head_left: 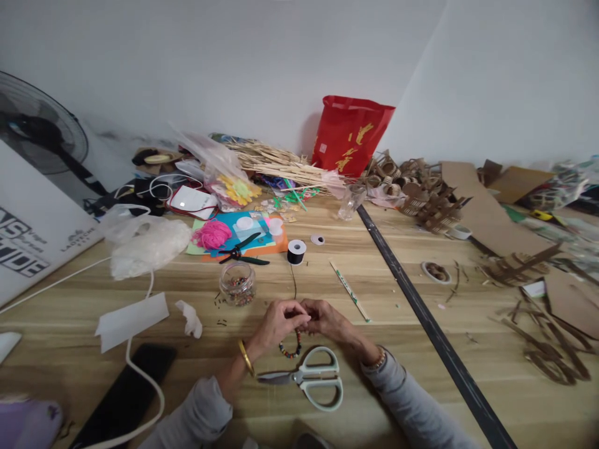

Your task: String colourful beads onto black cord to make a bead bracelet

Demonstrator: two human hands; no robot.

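**Beaded strand point(290, 356) in a close pinch**

The left hand point(279, 324) and right hand point(326, 320) meet, curled nearly closed, gripping the strand; which fingers hold it is hidden. Its loop hangs just beyond the pivot of the scissors point(300, 376). Farther beyond the scissors stand a cord spool point(296, 253) and, leftward, a bead jar point(225, 284).

Bare worktop point(393, 340) leaves a lane between the right hand point(325, 319) and the black strip point(427, 318); scissors point(321, 379) obstruct the near side, a jar point(238, 284) and spool point(296, 253) the far.
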